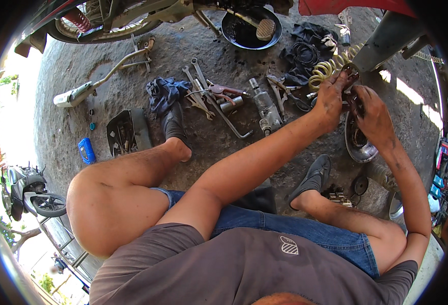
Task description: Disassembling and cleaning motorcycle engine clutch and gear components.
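My left hand [332, 99] and my right hand [374, 117] are side by side at the right, fingers closed on a dark, greasy part [355, 76] at the lower end of a grey metal tube [379, 40] on a red motorcycle [353, 7]; my fingers hide its exact shape. A yellow coiled hose [319, 76] lies beside my left hand. A shiny rounded metal piece [361, 152] with a dark inside sits under my right hand. Left of them lie an impact tool [267, 109] and pliers and wrenches [203, 99].
Around my feet are a black pan [229, 30] holding a brush, dark rags [160, 91], an exhaust pipe [74, 96], a grey tool box [145, 137], a blue bottle [86, 150] and small metal parts [338, 198]. Another motorcycle [48, 203] stands beside a ladder at the left.
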Tool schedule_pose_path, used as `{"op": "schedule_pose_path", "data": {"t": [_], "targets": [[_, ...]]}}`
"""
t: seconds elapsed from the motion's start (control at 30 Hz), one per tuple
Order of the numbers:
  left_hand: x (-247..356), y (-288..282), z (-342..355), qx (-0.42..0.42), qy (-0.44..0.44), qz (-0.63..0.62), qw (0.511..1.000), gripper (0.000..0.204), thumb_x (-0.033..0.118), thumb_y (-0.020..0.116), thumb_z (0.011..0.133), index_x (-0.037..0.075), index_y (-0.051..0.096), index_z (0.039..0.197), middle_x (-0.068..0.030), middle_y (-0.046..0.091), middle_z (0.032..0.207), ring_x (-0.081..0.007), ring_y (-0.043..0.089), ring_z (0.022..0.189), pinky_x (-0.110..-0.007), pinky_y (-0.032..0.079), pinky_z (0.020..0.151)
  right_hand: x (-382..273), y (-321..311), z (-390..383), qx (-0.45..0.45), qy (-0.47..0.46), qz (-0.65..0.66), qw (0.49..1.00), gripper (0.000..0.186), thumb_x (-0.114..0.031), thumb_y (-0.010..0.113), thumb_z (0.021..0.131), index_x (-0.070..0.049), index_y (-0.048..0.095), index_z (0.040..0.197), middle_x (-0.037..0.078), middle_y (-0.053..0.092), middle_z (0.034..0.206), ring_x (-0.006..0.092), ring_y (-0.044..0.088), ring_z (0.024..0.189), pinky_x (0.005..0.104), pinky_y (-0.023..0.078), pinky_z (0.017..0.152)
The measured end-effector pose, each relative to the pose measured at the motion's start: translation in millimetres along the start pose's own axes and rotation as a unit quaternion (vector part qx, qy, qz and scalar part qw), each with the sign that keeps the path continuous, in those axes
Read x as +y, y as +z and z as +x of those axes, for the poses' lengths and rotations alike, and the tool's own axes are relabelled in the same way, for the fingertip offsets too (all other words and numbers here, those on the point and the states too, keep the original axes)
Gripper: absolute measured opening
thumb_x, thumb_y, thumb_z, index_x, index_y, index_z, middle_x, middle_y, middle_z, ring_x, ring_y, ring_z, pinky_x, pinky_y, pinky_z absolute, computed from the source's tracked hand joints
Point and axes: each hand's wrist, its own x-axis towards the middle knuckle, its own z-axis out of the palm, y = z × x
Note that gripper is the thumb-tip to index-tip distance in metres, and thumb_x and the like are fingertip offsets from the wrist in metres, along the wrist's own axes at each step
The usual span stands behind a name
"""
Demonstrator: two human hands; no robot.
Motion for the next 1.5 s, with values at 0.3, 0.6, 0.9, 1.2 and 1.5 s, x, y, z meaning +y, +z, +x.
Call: {"op": "schedule_pose_path", "data": {"t": [0.3,0.6,0.9,1.2,1.5], "targets": [[-1,11,-3,-0.006,0.014,-0.014,1.000,0.035,0.037,0.046,0.110,0.012,0.063,0.128,0.0007,0.067,0.112,-0.0129,0.062,0.094,-0.032,0.053,0.074,-1,-5,3,-0.046,-0.014,-0.044,0.998,0.026,0.003,0.068,0.082,-0.001,0.056,0.105,0.019,0.060,0.096,0.0417,0.061,0.091,0.0496,0.051,0.077],[-3,10,0,-0.026,0.030,-0.019,0.999,0.035,0.036,0.047,0.110,0.010,0.063,0.127,-0.0001,0.068,0.111,-0.0126,0.062,0.095,-0.031,0.052,0.079,-7,-6,4,-0.009,-0.010,-0.048,0.999,0.027,0.003,0.067,0.082,0.000,0.055,0.106,0.020,0.061,0.100,0.0428,0.062,0.095,0.0487,0.051,0.079],[-4,8,-2,-0.014,0.030,-0.016,0.999,0.034,0.036,0.047,0.110,0.013,0.062,0.130,0.0016,0.068,0.114,-0.0124,0.063,0.098,-0.034,0.054,0.078,-4,-5,1,-0.032,-0.031,-0.071,0.997,0.027,0.002,0.068,0.082,-0.001,0.057,0.107,0.018,0.060,0.098,0.0410,0.062,0.093,0.0477,0.051,0.078],[9,11,2,-0.043,-0.029,-0.092,0.994,0.045,0.042,0.039,0.110,0.013,0.054,0.140,-0.0025,0.064,0.136,-0.0312,0.065,0.112,-0.051,0.053,0.096,11,-30,2,0.105,0.037,-0.023,0.994,0.015,-0.012,0.068,0.095,-0.001,0.059,0.100,0.019,0.064,0.090,0.0432,0.064,0.084,0.0474,0.050,0.071],[32,17,6,-0.085,-0.104,-0.131,0.982,0.045,0.042,0.032,0.112,0.014,0.050,0.141,-0.0070,0.060,0.142,-0.0432,0.061,0.122,-0.066,0.048,0.100,51,-66,-8,0.010,0.451,0.389,0.803,0.030,-0.034,0.062,0.101,-0.006,0.072,0.101,0.001,0.069,0.084,0.0070,0.057,0.067,0.0235,0.045,0.058]]}}
